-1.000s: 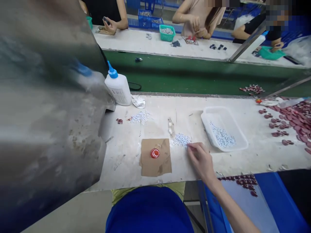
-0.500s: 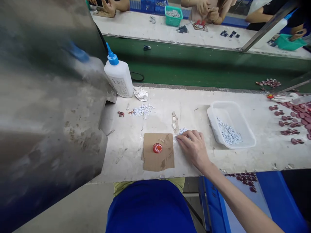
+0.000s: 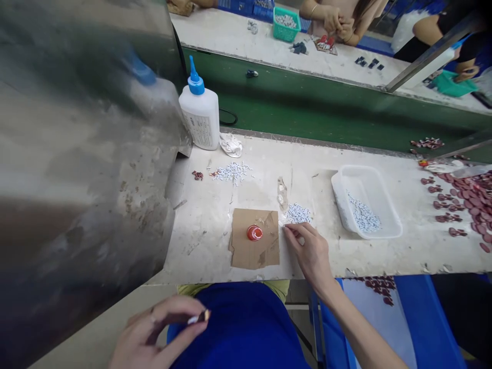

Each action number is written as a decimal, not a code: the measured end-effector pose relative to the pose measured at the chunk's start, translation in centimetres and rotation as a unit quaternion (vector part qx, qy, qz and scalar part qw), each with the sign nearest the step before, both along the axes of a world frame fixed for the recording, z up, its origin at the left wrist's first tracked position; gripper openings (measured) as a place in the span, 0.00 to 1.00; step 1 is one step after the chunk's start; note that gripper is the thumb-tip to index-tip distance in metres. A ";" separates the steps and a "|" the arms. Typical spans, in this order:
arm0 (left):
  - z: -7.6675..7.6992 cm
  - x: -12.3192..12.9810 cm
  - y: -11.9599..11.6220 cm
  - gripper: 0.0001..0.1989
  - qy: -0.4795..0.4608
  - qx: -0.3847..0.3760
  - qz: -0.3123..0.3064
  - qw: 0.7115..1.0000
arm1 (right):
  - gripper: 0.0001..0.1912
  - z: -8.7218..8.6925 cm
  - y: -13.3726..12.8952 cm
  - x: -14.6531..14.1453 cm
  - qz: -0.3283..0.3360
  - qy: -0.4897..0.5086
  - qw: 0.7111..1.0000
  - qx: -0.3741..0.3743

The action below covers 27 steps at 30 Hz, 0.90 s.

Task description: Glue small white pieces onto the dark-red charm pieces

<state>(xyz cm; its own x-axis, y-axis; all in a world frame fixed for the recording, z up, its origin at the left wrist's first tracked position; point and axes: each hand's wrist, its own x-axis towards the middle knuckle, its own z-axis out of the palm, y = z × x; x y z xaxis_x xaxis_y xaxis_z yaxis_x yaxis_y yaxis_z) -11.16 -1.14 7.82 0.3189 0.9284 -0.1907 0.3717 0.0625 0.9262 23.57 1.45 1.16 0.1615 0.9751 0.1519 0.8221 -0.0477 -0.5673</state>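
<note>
A metal panel (image 3: 88,133) fills the left of the frame and blocks the view of the bench's far left. In the lower left, the left hand (image 3: 134,341) pinches a small dark piece (image 3: 201,316) between thumb and forefinger, the fingertips parted only by its thickness. The piece lies nearly level in the grip, its long axis rising slightly rightward; its pale end points left, its orange-tan end right. The fingers hide part of it.

Right of the panel, upper left of centre, a white bottle (image 3: 202,118) stands with its blue nozzle upward, beside a crumpled wad (image 3: 231,146). Below them are dark red bits (image 3: 197,176) and a scatter of pale sticks (image 3: 233,171). At centre, a card (image 3: 246,256) carries a round red part (image 3: 254,233). A clear strip (image 3: 282,192) lies just beyond the card's upper right corner, its long axis running up the frame.

Next comes a pile (image 3: 298,212) of blue-and-white bits. The right hand (image 3: 312,251) reaches in just below it, pointing up-left, thumb and forefinger nearly together; whether they grip a bit is too small to make out. Farther right sit a white tub (image 3: 394,230) and, at the right edge, dark red pieces (image 3: 480,207).
</note>
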 end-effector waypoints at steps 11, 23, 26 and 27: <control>-0.2 5.7 4.4 0.04 -0.063 0.018 0.079 0.995 | 0.09 1.6 0.3 0.5 -0.026 0.105 0.993 -0.046; -0.3 6.1 4.1 0.08 -0.076 0.045 0.057 0.994 | 0.05 3.5 1.4 -2.3 0.070 0.184 0.979 -0.060; -1.0 6.1 4.3 0.07 -0.080 0.044 0.043 0.995 | 0.06 3.7 1.8 -2.6 0.092 0.156 0.982 -0.048; -1.2 6.1 4.3 0.07 -0.080 0.041 0.041 0.995 | 0.06 3.8 1.8 -2.7 0.102 0.149 0.983 -0.045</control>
<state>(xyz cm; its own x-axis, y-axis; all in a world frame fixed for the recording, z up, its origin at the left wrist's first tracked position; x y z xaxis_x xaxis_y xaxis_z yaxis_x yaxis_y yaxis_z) -5.01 3.19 6.62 0.2618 0.9629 -0.0661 0.2156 0.0084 0.9764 20.91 3.27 4.92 -0.0136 0.9991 0.0393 0.6178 0.0393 -0.7854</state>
